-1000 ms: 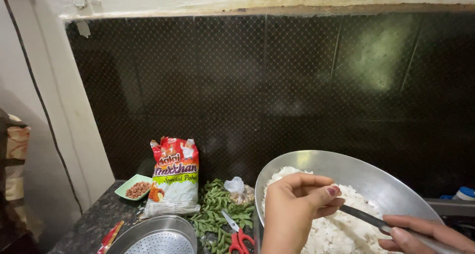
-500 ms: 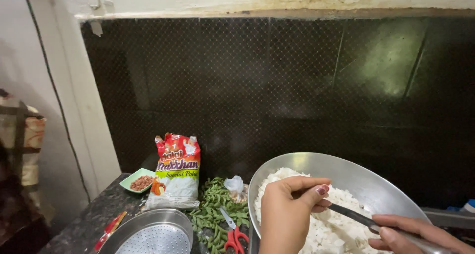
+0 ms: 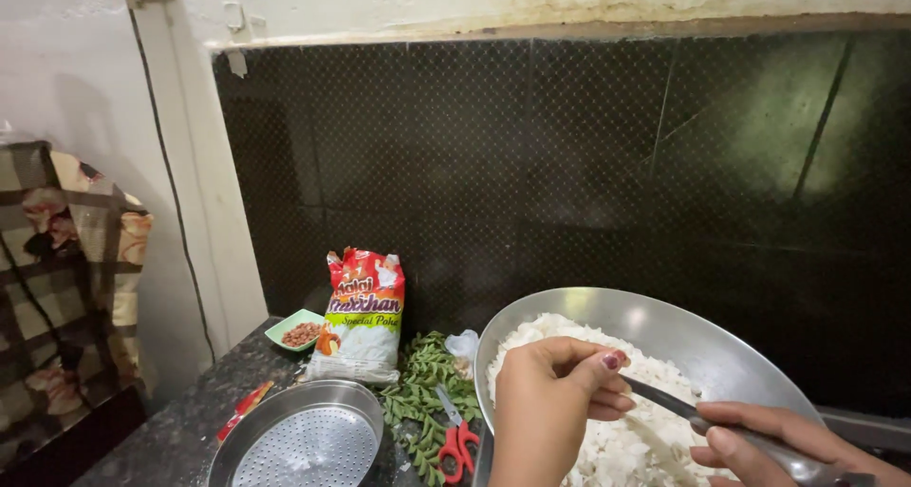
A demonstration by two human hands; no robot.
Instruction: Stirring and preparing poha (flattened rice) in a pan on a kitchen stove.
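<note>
A wide steel pan point(image 3: 664, 309) at the lower right holds a heap of white flattened rice point(image 3: 555, 332). My left hand point(image 3: 550, 406) hovers over the rice with its fingers curled and pinched together at the near end of a metal spoon point(image 3: 678, 407). My right hand point(image 3: 783, 441), at the bottom right corner, grips the spoon's handle. The spoon's bowl is hidden behind my left fingers, so I cannot tell whether they pinch anything.
On the dark stone counter lie a red, white and green food packet point(image 3: 365, 311), a small green dish of peanuts point(image 3: 300, 331), green curry leaves point(image 3: 422, 384), red-handled scissors point(image 3: 455, 440) and a steel sieve point(image 3: 304, 441). Behind is a black tiled wall; a checked cloth point(image 3: 66, 259) hangs on the left.
The view has swung a little to the left, so the pan and packet sit further right. Both hands keep their pose over the rice, still joined by the spoon.
</note>
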